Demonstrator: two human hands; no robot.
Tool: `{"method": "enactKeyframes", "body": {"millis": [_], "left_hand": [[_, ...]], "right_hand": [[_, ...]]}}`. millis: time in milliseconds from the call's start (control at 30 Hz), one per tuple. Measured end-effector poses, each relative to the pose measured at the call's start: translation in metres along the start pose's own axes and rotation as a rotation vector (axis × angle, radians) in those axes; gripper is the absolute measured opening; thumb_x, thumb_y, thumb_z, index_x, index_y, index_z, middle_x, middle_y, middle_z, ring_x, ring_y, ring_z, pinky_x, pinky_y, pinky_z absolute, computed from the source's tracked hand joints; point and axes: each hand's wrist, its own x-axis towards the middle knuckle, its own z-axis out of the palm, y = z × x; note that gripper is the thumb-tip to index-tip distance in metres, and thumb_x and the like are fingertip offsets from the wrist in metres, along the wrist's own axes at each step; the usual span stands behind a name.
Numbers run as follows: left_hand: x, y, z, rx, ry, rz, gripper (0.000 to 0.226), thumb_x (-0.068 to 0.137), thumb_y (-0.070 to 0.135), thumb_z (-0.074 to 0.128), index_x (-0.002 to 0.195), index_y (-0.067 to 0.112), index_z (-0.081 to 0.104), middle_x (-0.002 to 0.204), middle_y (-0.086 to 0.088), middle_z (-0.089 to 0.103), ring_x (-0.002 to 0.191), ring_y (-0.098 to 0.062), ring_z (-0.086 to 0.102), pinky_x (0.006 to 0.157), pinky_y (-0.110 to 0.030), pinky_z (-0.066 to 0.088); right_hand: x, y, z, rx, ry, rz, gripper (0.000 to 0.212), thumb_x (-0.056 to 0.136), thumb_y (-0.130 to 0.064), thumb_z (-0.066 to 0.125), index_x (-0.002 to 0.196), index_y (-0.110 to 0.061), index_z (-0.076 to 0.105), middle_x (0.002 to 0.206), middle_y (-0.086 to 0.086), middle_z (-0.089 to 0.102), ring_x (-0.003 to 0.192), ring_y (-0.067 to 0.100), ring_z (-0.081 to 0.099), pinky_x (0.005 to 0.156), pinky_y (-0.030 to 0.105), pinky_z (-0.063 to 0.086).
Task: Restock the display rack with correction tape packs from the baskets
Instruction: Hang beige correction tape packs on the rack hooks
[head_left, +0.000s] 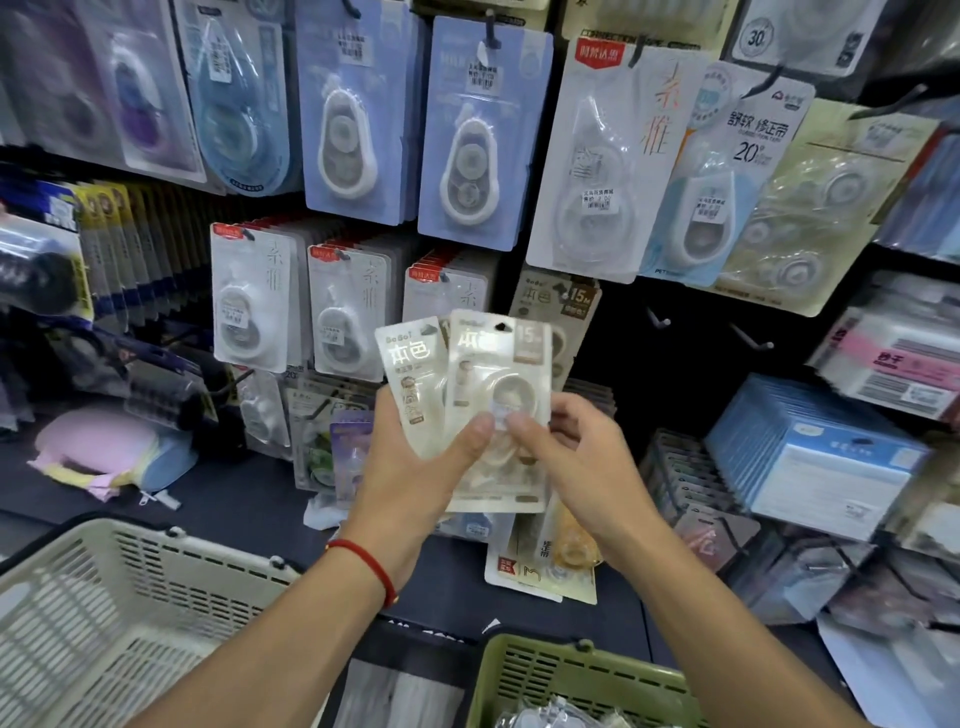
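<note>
My left hand (415, 457) grips a fanned bunch of beige correction tape packs (415, 364) from below, thumb across their fronts. My right hand (571, 457) pinches the front pack (501, 374) of that bunch at its clear blister. Both hands are raised before the display rack (649, 364), just left of two bare hooks (660, 319). A matching beige pack (558, 306) hangs on the rack right behind the held ones. Below, a cream basket (104, 597) sits at the left and a green basket (571, 680) at the bottom centre holds several clear packs.
Rows of blue and white correction tape packs (467, 145) hang above and left. Blue boxed stock (810, 457) leans at the right. Loose packs (545, 566) lie on the dark shelf under my hands, and a pastel pouch (114, 452) lies at the left.
</note>
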Motion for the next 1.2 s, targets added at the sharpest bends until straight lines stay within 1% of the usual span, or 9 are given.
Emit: {"method": "enactKeyframes", "body": {"millis": [100,200,400,533,600,733,933,1067,1200], "left_hand": [[0.006,-0.006,-0.004,0.021,0.043,-0.033,0.052,0.094,0.020,0.078,0.133,0.042,0.051,0.120,0.021,0.073,0.113,-0.004,0.071,0.094,-0.034,0.057],[0.008,-0.009,-0.007,0.082,0.067,-0.027,0.059,0.091,0.006,0.074,0.132,0.041,0.048,0.108,0.027,0.072,0.100,0.004,0.070,0.071,-0.016,0.058],[0.004,-0.003,-0.005,0.163,0.084,0.018,0.058,0.093,0.007,0.073,0.132,0.041,0.045,0.109,0.034,0.067,0.100,0.013,0.065,0.069,-0.005,0.052],[0.003,0.003,-0.005,0.189,0.120,0.045,0.056,0.093,0.003,0.070,0.129,0.038,0.044,0.116,0.022,0.067,0.101,0.012,0.065,0.068,-0.006,0.052],[0.002,0.005,-0.005,0.205,0.146,0.058,0.058,0.092,0.003,0.072,0.130,0.034,0.040,0.124,0.017,0.064,0.099,0.014,0.064,0.066,-0.006,0.053],[0.000,0.006,-0.008,0.267,0.119,0.077,0.065,0.088,0.003,0.078,0.127,0.038,0.038,0.118,0.012,0.070,0.100,0.005,0.070,0.069,-0.011,0.056],[-0.002,0.005,0.000,0.154,-0.109,-0.021,0.072,0.089,0.005,0.080,0.132,0.052,0.046,0.109,0.003,0.081,0.103,-0.013,0.077,0.079,-0.021,0.060],[-0.001,0.005,0.006,0.174,-0.147,-0.019,0.075,0.093,0.008,0.077,0.149,0.045,0.044,0.120,0.003,0.074,0.109,-0.011,0.073,0.086,-0.027,0.061],[0.001,0.004,0.014,0.188,-0.195,-0.018,0.072,0.093,-0.009,0.068,0.145,0.037,0.047,0.132,0.011,0.065,0.116,-0.002,0.066,0.082,-0.016,0.056]], "right_hand": [[0.004,-0.004,-0.009,0.119,0.137,0.021,0.027,0.095,-0.032,0.076,0.118,-0.025,0.063,0.107,-0.003,0.080,0.097,0.019,0.078,0.081,0.041,0.064],[0.010,-0.007,-0.018,0.075,0.211,-0.001,0.030,0.095,-0.037,0.076,0.119,-0.028,0.061,0.109,-0.005,0.079,0.098,0.014,0.078,0.088,0.049,0.063],[0.017,-0.013,-0.022,0.100,0.229,0.015,0.038,0.091,-0.045,0.077,0.121,-0.026,0.064,0.106,-0.003,0.081,0.096,0.017,0.079,0.090,0.054,0.062],[0.019,-0.016,-0.023,0.088,0.289,-0.025,0.043,0.086,-0.054,0.078,0.116,-0.025,0.069,0.100,-0.002,0.081,0.094,0.020,0.079,0.089,0.052,0.062],[0.023,-0.015,-0.024,-0.059,0.287,0.005,0.043,0.089,-0.057,0.074,0.115,-0.024,0.067,0.100,-0.005,0.079,0.100,0.019,0.076,0.087,0.047,0.061],[0.023,-0.008,-0.021,-0.600,0.268,0.070,0.070,0.096,-0.056,0.065,0.151,-0.018,0.044,0.145,0.002,0.052,0.139,0.023,0.045,0.110,0.041,0.044],[0.007,0.002,-0.007,-0.069,-0.129,0.032,0.029,0.097,-0.037,0.074,0.122,-0.027,0.064,0.111,-0.012,0.078,0.102,0.005,0.074,0.082,0.020,0.058],[0.007,0.005,-0.010,0.020,0.041,-0.007,0.026,0.096,-0.030,0.076,0.117,-0.027,0.061,0.104,-0.008,0.080,0.093,0.010,0.078,0.072,0.021,0.060],[0.016,-0.003,-0.019,0.019,0.201,0.021,0.025,0.096,-0.035,0.074,0.116,-0.027,0.061,0.103,-0.002,0.080,0.094,0.015,0.078,0.084,0.045,0.064]]}}
